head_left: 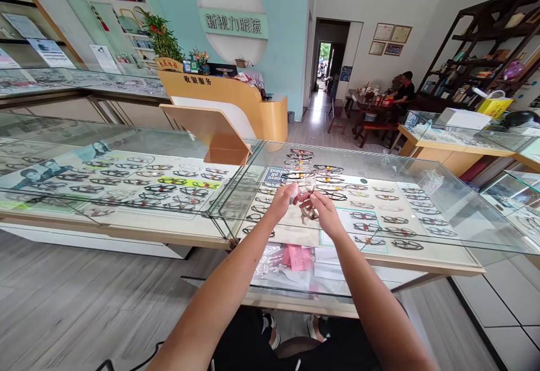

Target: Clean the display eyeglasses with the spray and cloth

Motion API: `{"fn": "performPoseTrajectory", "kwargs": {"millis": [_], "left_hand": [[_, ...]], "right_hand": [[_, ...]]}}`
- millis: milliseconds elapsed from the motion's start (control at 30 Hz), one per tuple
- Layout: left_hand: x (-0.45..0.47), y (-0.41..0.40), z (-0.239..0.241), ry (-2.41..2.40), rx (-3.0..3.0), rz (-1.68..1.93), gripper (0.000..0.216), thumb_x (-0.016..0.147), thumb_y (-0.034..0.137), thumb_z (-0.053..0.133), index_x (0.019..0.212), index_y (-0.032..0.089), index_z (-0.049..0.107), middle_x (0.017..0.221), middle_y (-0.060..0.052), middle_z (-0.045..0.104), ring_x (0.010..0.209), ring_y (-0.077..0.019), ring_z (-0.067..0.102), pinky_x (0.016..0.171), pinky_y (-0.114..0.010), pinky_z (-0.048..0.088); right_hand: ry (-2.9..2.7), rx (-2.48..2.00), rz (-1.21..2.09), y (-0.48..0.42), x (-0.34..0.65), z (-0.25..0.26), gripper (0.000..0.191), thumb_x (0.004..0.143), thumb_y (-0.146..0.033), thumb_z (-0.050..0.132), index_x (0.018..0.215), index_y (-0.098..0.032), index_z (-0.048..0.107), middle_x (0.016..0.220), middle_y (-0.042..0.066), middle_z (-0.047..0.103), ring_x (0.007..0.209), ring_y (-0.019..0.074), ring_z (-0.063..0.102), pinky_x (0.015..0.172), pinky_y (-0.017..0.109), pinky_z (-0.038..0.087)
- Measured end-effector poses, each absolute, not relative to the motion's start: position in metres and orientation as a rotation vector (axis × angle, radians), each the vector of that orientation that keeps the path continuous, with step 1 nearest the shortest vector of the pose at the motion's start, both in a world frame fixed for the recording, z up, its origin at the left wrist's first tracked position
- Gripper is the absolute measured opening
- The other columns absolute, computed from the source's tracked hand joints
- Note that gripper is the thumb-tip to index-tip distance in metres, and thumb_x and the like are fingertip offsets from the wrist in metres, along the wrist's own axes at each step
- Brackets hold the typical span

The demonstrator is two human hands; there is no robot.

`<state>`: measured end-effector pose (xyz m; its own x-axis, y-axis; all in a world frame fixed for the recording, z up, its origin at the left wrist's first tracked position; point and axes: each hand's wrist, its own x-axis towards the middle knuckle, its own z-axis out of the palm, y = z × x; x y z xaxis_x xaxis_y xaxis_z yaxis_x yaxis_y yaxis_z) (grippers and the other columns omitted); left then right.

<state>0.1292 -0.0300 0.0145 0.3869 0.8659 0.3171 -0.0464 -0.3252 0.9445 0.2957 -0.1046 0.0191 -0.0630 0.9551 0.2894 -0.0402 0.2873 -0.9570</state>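
Note:
Above the glass display case, my two hands are close together. My right hand (324,212) is closed on a pair of eyeglasses (310,213), gripping it near the frame so that part of it hangs below the fingers. Just to its left, my left hand (283,201) is closed, its fingertips almost meeting the right hand's. A small pale thing shows at the left thumb, too small to name. Under the glass, beyond and around the hands, lie rows of eyeglass frames (396,220).
The glass display case (422,177) spans the front, joined to another case (139,134) on the left. A wooden-backed stand (208,126) rises at their junction. An open drawer (304,298) with plastic bags and pink paper (299,257) sits below my forearms. A person (405,90) sits far back.

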Motion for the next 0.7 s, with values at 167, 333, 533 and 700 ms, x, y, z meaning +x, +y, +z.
{"fn": "performPoseTrajectory", "kwargs": {"millis": [167, 333, 533, 700], "left_hand": [[0.133, -0.029, 0.011, 0.723, 1.747, 1.019, 0.065, 0.095, 0.074, 0.046, 0.055, 0.023, 0.053, 0.054, -0.005, 0.053, 0.057, -0.0178, 0.046, 0.063, -0.036, 0.038], [0.141, -0.034, 0.006, 0.706, 1.757, 0.904, 0.063, 0.094, 0.071, 0.048, 0.054, 0.023, 0.053, 0.052, -0.004, 0.051, 0.054, -0.0171, 0.044, 0.059, -0.035, 0.034], [0.145, -0.034, 0.002, 0.708, 1.752, 0.895, 0.066, 0.094, 0.075, 0.047, 0.054, 0.023, 0.052, 0.053, -0.004, 0.051, 0.055, -0.0169, 0.044, 0.061, -0.035, 0.033], [0.138, -0.026, 0.0, 0.744, 1.663, 1.011, 0.07, 0.089, 0.088, 0.05, 0.066, 0.022, 0.057, 0.061, -0.003, 0.055, 0.059, -0.0175, 0.048, 0.064, -0.034, 0.038]], "right_hand": [[-1.204, -0.978, 0.934, -0.097, 0.305, 0.015, 0.049, 0.103, -0.066, 0.053, 0.107, -0.023, 0.075, 0.113, 0.011, 0.08, 0.093, 0.0253, 0.077, 0.08, 0.038, 0.061], [-1.158, -0.969, 0.925, -0.096, 0.308, 0.015, 0.046, 0.103, -0.064, 0.052, 0.108, -0.024, 0.074, 0.115, 0.011, 0.079, 0.096, 0.0263, 0.078, 0.08, 0.039, 0.063], [-1.177, -0.976, 0.936, -0.098, 0.303, 0.017, 0.047, 0.103, -0.065, 0.054, 0.107, -0.023, 0.075, 0.113, 0.011, 0.081, 0.094, 0.0244, 0.077, 0.08, 0.038, 0.063], [-1.125, -0.933, 0.963, -0.097, 0.305, 0.017, 0.044, 0.101, -0.063, 0.057, 0.105, -0.023, 0.074, 0.115, 0.011, 0.08, 0.094, 0.0256, 0.078, 0.078, 0.038, 0.062]]}}
